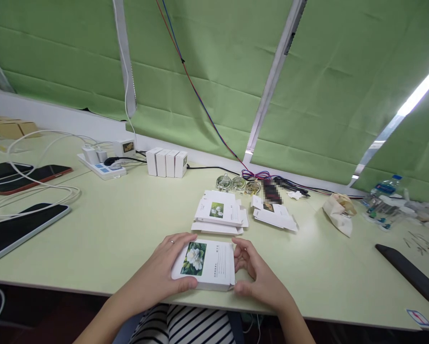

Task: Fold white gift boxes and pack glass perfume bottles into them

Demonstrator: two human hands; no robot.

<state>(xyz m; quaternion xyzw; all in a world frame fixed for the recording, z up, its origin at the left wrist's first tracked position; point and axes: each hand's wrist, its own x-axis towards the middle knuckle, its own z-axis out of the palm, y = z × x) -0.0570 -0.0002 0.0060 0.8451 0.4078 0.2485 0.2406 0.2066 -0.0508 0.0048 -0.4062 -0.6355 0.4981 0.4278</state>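
Note:
A white cardboard box (214,263) with a white-flower picture lies flat near the table's front edge. My left hand (164,267) is closed around its left end, fingers on the far side and thumb on the near side. At the other end my right hand (255,270) curves, index finger by the far corner and thumb by the near corner, with a gap behind the box end. A small part of that end stands out near the thumb. Just behind lie flattened white cartons (219,210), stacked, and another flat carton (273,215) to their right.
Behind the cartons sit three round clear glass pieces (238,182). Several small white boxes (167,163) stand in a row near the wall. Phones (20,229), cables and a power strip (103,167) lie left. A cloth pouch (338,215), bottle (384,187) and black slab (411,274) are right.

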